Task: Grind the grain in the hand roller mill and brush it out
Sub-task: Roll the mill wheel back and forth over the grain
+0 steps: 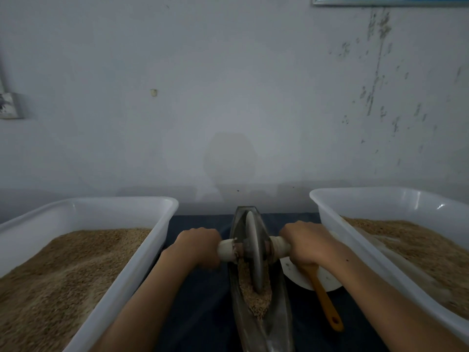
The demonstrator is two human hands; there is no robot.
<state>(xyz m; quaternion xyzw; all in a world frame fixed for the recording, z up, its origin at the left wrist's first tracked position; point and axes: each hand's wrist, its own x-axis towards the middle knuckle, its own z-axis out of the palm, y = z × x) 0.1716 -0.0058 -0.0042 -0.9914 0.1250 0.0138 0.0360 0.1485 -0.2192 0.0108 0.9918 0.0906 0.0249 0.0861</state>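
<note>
Dull grey metal trough (261,323) and wheel (253,250), glossy white plastic tubs (162,224), coarse tan grain (253,293), dark matt cloth (200,313).

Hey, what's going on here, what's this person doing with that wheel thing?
A person is grinding grain. The left hand and right hand each grip a handle of the wheel, which stands in a narrow metal trough holding grain. A white tub of grain sits on each side. An orange-handled brush lies on a white plate, not in use.

A trough mill (264,313) is set between two grain-filled tubs (106,262) (380,250); a brush (326,298) is laid on a plate (327,280) just right of it.
</note>
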